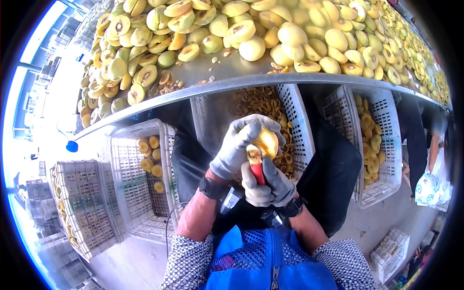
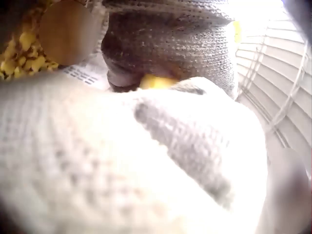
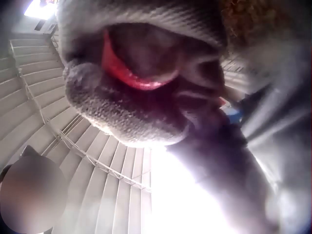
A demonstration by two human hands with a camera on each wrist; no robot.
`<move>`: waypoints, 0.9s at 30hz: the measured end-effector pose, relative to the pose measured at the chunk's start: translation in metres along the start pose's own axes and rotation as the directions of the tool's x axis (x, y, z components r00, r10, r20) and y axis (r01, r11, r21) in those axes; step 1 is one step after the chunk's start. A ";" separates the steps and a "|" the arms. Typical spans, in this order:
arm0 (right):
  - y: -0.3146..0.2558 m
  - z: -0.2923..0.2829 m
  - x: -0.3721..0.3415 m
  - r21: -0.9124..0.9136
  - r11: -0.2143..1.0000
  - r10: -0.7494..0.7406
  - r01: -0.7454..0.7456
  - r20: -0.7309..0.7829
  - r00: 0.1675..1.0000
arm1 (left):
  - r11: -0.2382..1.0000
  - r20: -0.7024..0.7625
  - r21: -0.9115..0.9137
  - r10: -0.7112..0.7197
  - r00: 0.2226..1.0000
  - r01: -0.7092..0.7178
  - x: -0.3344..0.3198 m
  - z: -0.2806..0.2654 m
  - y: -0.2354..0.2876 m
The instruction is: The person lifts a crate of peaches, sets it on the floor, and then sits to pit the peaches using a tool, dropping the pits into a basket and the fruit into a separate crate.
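Observation:
In the head view my gloved left hand [image 1: 240, 142] grips a yellow peach half [image 1: 266, 142], its fingers wrapped over the far side and top. My gloved right hand [image 1: 268, 186] holds a red-handled pitting tool [image 1: 257, 173], whose head lies against the near side of the fruit. Brownish flesh covers that head, so its exact shape is hidden. In the right wrist view the red handle [image 3: 129, 78] runs inside the curled glove. A sliver of yellow fruit [image 2: 158, 82] shows between the gloves in the left wrist view. Both hands are close together above a crate.
Beneath the hands, a white crate [image 1: 300, 121] holds brown and yellow scraps [image 1: 263, 104]. Crates with peach halves stand left [image 1: 121, 159] and right [image 1: 386, 130]. Ahead, a metal table's edge [image 1: 232, 83] runs across, with many peach halves [image 1: 241, 31] piled behind it.

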State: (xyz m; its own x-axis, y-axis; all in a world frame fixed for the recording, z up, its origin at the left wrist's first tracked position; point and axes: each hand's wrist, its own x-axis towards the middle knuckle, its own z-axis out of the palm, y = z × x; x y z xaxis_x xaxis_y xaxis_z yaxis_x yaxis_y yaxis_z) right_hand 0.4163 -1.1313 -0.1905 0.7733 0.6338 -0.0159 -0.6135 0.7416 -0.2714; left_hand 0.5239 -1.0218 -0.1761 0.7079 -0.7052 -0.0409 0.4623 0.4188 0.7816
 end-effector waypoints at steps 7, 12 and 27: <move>-0.012 -0.032 -0.007 0.048 0.989 -0.104 0.139 -0.440 0.892 | 0.273 -0.376 0.918 0.377 0.846 0.287 -0.099 -0.060 0.109; -0.004 -0.018 0.018 -0.386 0.922 -0.203 -0.034 -0.556 0.806 | 0.054 -0.328 0.934 0.521 0.788 0.353 -0.061 -0.062 0.176; -0.053 0.029 0.057 -0.607 0.766 -0.543 0.210 -0.437 0.717 | -0.396 0.212 0.917 0.364 0.907 -0.055 0.004 -0.017 0.113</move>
State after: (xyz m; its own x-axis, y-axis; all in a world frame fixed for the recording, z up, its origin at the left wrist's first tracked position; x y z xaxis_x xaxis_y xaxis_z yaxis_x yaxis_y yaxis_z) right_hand 0.4881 -1.1283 -0.1486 0.9577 -0.0441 -0.2844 -0.2101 0.5683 -0.7955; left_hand 0.5883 -0.9672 -0.0987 0.6974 -0.6079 0.3796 -0.7114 -0.6517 0.2632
